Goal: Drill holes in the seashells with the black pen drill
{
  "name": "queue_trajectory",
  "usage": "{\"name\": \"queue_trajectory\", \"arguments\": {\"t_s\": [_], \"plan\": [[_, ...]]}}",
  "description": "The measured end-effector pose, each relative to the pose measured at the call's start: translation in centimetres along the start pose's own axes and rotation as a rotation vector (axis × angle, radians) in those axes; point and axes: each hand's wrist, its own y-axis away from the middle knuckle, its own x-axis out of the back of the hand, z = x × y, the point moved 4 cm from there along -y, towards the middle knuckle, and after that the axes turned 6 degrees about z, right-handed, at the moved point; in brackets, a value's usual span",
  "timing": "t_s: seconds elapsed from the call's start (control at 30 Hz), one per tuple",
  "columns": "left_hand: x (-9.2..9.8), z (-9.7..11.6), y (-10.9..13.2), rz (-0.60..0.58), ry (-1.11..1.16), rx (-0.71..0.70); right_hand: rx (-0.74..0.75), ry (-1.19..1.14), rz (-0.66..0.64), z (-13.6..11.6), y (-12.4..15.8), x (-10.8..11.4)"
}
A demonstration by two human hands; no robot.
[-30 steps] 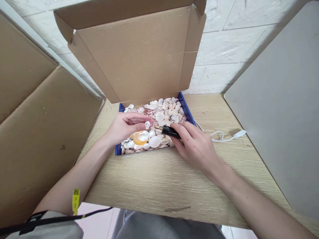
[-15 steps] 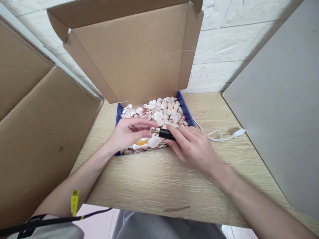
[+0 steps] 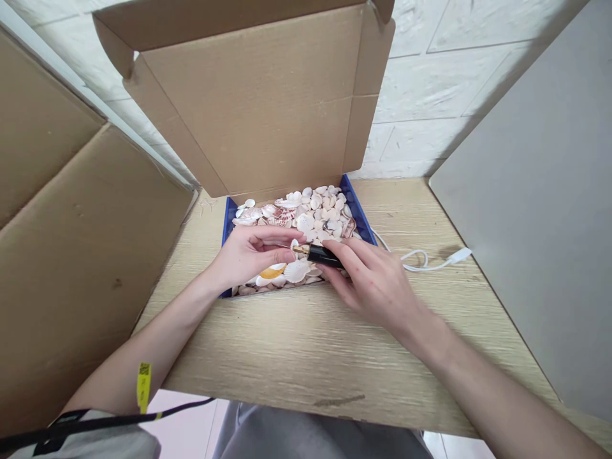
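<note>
Head view: a white seashell [image 3: 294, 243] is pinched by the left hand [image 3: 251, 255]. At its three o'clock, a mini drill [image 3: 324, 255] is clasped by the right hand [image 3: 375, 274].

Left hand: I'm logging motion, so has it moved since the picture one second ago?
Yes. Judged against the blue box, the left hand has shifted rightward, towards the black tool.

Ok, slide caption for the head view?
Over an open box of seashells, left hand holds a white shell, right hand a brass-tipped black mini drill.
</note>
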Motion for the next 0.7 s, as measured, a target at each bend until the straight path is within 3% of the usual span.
{"name": "queue_trajectory", "arguments": {"t_s": [0.7], "plan": [[0.09, 0.14, 0.0, 0.028, 0.021, -0.054, -0.055, -0.09, -0.03, 0.5, 0.07, -0.47]]}}
